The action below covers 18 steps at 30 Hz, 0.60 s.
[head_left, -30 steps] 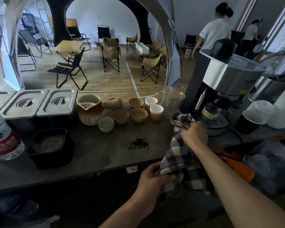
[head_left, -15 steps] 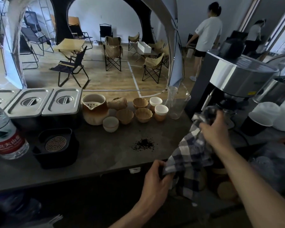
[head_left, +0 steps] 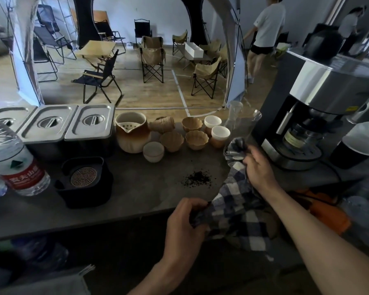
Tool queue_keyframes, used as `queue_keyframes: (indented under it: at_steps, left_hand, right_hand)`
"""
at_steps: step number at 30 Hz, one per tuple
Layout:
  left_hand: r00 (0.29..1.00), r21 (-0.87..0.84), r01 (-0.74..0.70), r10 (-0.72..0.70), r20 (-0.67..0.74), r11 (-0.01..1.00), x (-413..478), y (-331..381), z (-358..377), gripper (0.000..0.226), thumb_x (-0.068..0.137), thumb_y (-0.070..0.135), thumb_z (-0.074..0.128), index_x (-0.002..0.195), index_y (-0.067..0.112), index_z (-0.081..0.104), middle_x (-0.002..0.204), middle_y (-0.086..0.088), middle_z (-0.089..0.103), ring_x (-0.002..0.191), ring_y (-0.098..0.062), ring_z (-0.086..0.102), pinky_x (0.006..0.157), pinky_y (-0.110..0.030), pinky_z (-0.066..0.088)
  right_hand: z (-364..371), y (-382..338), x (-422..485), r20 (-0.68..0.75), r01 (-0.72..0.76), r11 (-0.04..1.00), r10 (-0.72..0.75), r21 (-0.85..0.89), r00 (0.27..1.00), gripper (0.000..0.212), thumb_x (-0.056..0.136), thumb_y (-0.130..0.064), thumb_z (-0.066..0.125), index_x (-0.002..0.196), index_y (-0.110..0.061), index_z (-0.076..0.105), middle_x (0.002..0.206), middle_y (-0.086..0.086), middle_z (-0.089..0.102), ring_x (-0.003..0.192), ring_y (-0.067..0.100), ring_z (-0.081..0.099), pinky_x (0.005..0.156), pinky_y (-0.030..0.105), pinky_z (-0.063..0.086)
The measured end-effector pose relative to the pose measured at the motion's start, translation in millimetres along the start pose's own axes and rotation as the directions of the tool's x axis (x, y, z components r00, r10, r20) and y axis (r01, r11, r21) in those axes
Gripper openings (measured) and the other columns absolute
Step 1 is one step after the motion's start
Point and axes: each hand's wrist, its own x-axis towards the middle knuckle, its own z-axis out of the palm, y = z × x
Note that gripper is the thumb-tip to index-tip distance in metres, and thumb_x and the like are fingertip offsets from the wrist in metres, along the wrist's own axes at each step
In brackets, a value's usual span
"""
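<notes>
A blue-and-white checked cloth [head_left: 234, 201] stretches between both hands over the front right of the dark counter [head_left: 136, 188]. My left hand [head_left: 184, 222] grips its lower corner at the counter's front edge. My right hand [head_left: 259, 167] grips its upper end, just left of the steel coffee machine [head_left: 320, 99]. A small pile of dark grounds [head_left: 197, 178] lies on the counter, left of the cloth.
Behind the grounds stand a ceramic pitcher [head_left: 131, 133], several small cups [head_left: 195, 138] and a glass beaker [head_left: 243, 122]. At left are steel lidded pans [head_left: 70, 122], a black box [head_left: 84, 179] and a water bottle [head_left: 15, 165]. A black cup with a white lid [head_left: 358, 143] stands far right.
My right hand has come back left and down from the coffee machine with the cloth's upper end. My left hand keeps its hold on the lower corner.
</notes>
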Motion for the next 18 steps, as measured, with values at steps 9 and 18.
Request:
queue_keyframes:
  at_steps: [9, 18]
  left_hand:
    - [0.983, 0.406, -0.174, 0.18, 0.024, 0.897, 25.8, 7.4, -52.3, 0.039, 0.073, 0.005, 0.08, 0.106, 0.023, 0.07, 0.103, 0.013, 0.066, 0.089, 0.0, 0.063, 0.074, -0.017, 0.054]
    - [0.955, 0.595, -0.258, 0.294, 0.037, 0.761, 11.0, -3.4, -74.3, 0.036, 0.069, 0.007, 0.082, 0.1, 0.018, 0.068, 0.096, 0.004, 0.069, 0.088, -0.015, 0.06, 0.071, -0.03, 0.053]
  right_hand:
    - [39.5, -20.0, -7.0, 0.12, 0.027, 0.993, -0.041, 0.114, 0.992, 0.04, 0.089, -0.006, 0.044, 0.124, -0.016, 0.062, 0.109, -0.01, 0.066, 0.095, -0.01, 0.058, 0.084, 0.012, 0.043]
    - [59.5, -26.1, -13.2, 0.14, 0.018, 0.996, -0.031, 0.089, 0.99, 0.039, 0.094, -0.002, 0.043, 0.127, -0.012, 0.061, 0.108, -0.003, 0.065, 0.083, -0.017, 0.056, 0.075, 0.002, 0.04]
